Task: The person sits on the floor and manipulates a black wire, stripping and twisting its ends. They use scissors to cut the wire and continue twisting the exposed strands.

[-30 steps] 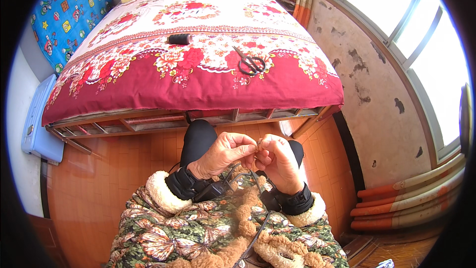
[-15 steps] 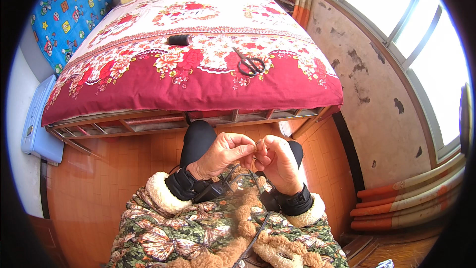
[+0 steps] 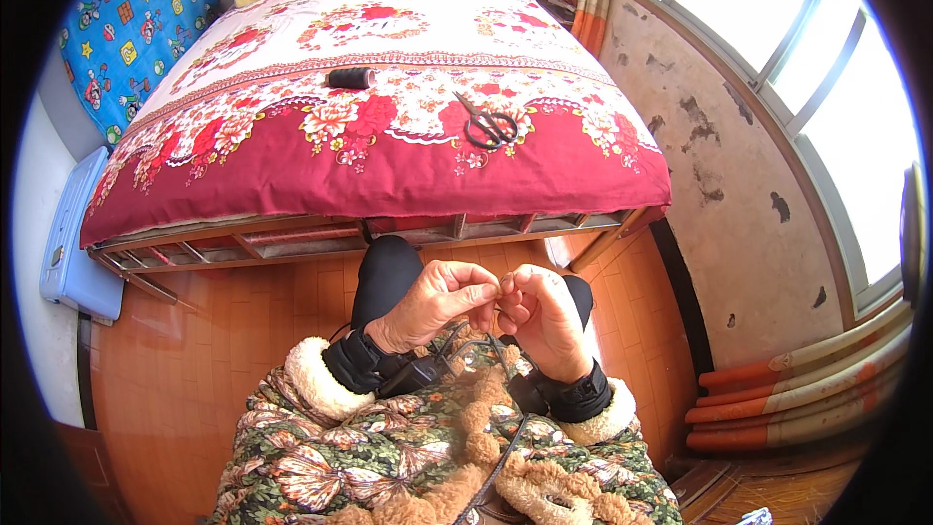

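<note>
Above my lap, my left hand (image 3: pixel 439 303) and my right hand (image 3: pixel 544 319) meet at the fingertips. Thumb and forefinger of each are pinched together, and what lies between them is too small to make out. Beyond them, on the bed, lies a pair of dark-handled scissors (image 3: pixel 493 128) with the blades pointing away from me. A spool of black thread (image 3: pixel 351 79) rests on its side farther left on the same cover. Black straps with small dark boxes sit round both my wrists, and a dark cable runs down over my patterned jacket.
The bed with its red and white flowered cover (image 3: pixel 389 175) stands ahead, its metal frame (image 3: pixel 262 243) facing my knees. A blue plastic box (image 3: pixel 83 243) is at the left wall. Curtain cloth (image 3: pixel 777 394) hangs under the window on the right. Wooden flooring (image 3: pixel 243 331) surrounds me.
</note>
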